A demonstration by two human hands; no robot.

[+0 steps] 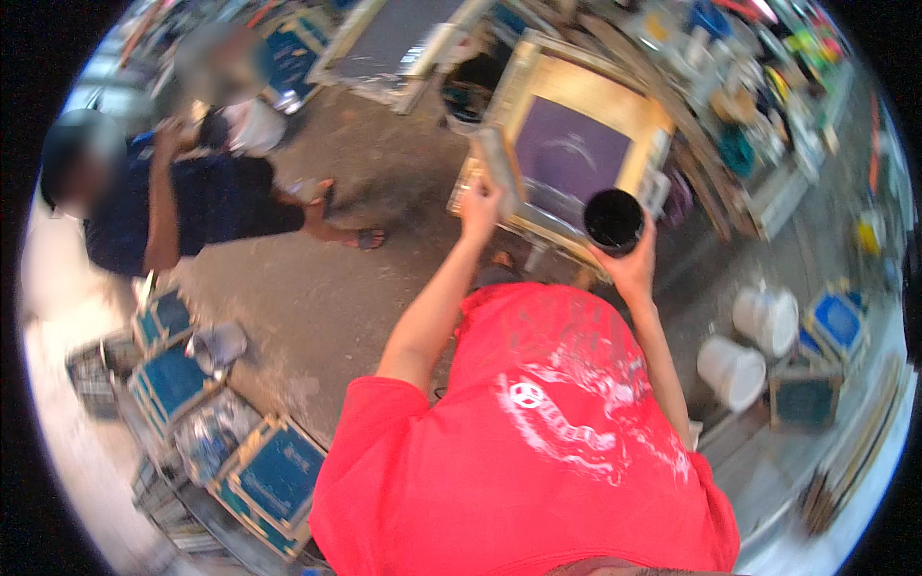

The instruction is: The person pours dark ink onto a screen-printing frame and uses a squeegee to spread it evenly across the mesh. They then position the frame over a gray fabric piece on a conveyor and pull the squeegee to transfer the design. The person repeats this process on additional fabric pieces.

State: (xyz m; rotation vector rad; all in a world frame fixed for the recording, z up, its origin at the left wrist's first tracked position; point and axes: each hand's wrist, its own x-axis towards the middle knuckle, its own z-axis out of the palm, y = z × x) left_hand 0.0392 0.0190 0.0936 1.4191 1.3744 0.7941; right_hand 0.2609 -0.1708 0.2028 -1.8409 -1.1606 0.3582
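A squeegee (pixel 498 171) is pinched in the left fingers (pixel 483 196) — a dark cup (pixel 614 222) is clasped in the right fingers (pixel 647 238) — over a wood-framed printing screen (pixel 573 144).

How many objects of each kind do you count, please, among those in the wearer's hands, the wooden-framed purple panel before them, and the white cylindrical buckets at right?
Dark round container in the right hand: 1
Grey-brown bar-shaped tool in the left hand: 1
Wooden-framed purple panel: 1
White cylindrical buckets: 2
Total: 5
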